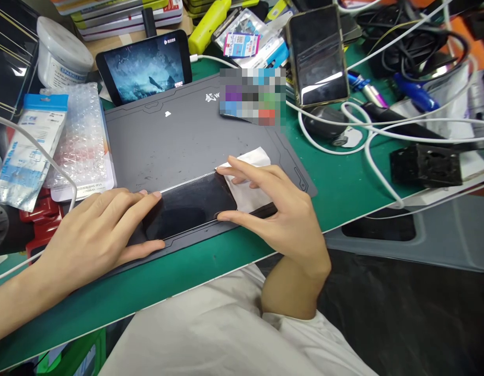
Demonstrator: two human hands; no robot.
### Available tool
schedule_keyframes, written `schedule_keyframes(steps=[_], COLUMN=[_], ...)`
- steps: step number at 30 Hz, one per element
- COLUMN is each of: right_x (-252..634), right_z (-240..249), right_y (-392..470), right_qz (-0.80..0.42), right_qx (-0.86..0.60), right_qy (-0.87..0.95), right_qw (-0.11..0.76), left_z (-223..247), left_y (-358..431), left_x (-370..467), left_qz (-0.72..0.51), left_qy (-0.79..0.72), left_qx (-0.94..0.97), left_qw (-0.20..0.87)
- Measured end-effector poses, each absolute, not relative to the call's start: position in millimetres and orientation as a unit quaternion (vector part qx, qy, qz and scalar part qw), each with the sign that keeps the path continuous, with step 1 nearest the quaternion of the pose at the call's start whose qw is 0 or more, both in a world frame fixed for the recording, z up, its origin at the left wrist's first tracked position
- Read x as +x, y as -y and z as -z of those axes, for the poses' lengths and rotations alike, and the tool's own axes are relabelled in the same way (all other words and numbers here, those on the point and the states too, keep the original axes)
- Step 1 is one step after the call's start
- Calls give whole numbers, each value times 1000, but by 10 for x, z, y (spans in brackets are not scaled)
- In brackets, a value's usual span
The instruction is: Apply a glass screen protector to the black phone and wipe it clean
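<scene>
A dark-faced smartphone point(191, 206) lies at a slant near the front of the grey work mat point(187, 136). Its left end is gripped by my left hand point(101, 224), with the fingers along the far edge and the thumb by the near edge; the palm hides that end. My right hand point(285, 209) spans the other end, thumb and fingertips on its two corners. A white wipe or paper point(250, 193) sits beside that end, partly beneath my right hand. Something dark at the wipe's near side is mostly covered by the hand.
Behind the mat a small screen point(148, 68) leans upright. Another phone point(317, 55) stands at the back right. White cables point(369, 133) loop across the green table point(324, 203). At left are bubble wrap point(75, 133), a blue-white pouch point(34, 146) and a white tub point(64, 55).
</scene>
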State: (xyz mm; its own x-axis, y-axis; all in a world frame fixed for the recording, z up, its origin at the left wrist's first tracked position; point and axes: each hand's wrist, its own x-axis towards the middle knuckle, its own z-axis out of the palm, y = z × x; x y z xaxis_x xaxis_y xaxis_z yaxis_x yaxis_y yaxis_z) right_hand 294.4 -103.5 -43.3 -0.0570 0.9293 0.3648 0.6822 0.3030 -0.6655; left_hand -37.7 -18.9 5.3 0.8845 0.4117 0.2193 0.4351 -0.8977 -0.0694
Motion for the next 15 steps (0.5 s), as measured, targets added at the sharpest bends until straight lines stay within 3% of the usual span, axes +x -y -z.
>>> schedule_keyframes(steps=[15], right_x=[2951], right_z=[458], right_y=[986], right_qz=[-152], right_qx=[-543], right_qy=[717], right_qw=[410], left_z=[-62], left_y=[171], left_x=[-381], left_qz=[105], left_qy=[212], left_qx=[-970], left_qw=[55])
